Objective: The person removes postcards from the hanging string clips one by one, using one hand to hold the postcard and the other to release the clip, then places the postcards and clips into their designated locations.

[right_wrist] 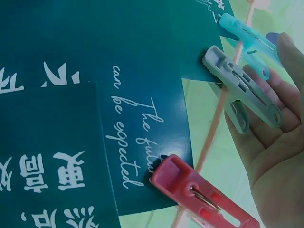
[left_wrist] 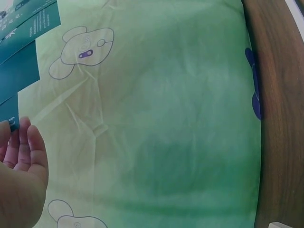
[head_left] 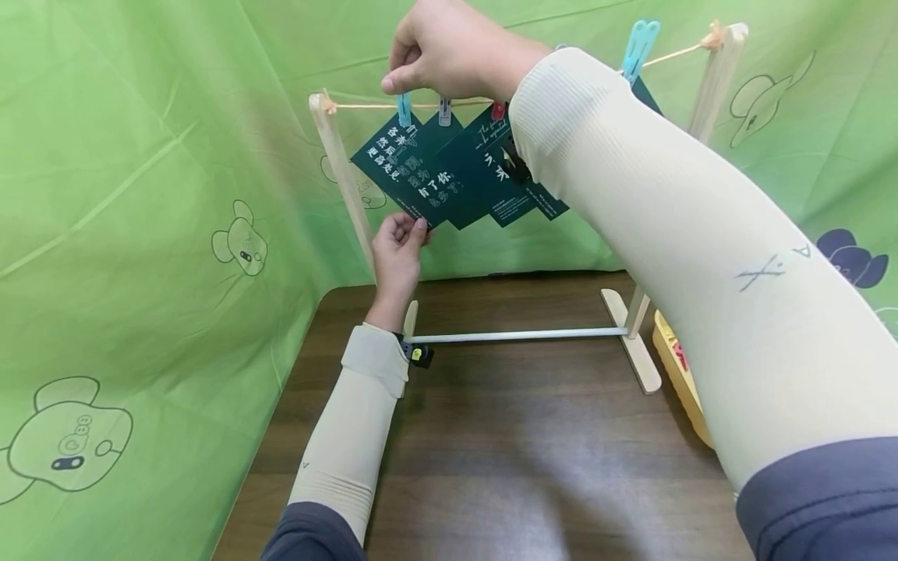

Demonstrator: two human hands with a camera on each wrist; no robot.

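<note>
From the head view, the right hand (head_left: 449, 51) is up at the string (head_left: 365, 104), fingers curled around the small blue peg (head_left: 404, 109) that pins the leftmost dark green card (head_left: 397, 167). The left hand (head_left: 397, 253) pinches that card's lower corner, just in front of the rack's left wooden post (head_left: 344, 179). More cards hang to the right, overlapping.

The left wrist view shows little — fingertips (left_wrist: 28, 142) lying fairly straight by a card edge (left_wrist: 12, 118) against the green cloth (left_wrist: 166, 118); the pinch itself is out of sight here.

In the right wrist view the fingers sit behind a grey peg (right_wrist: 240, 88) and the teal one (right_wrist: 247, 40), a red peg (right_wrist: 199, 192) nearer.

The card looks light, thin and glossy — stiff enough to hold flat, easy to crease, best taken by a corner or edge. The pegs are springy; squeeze their tails.
</note>
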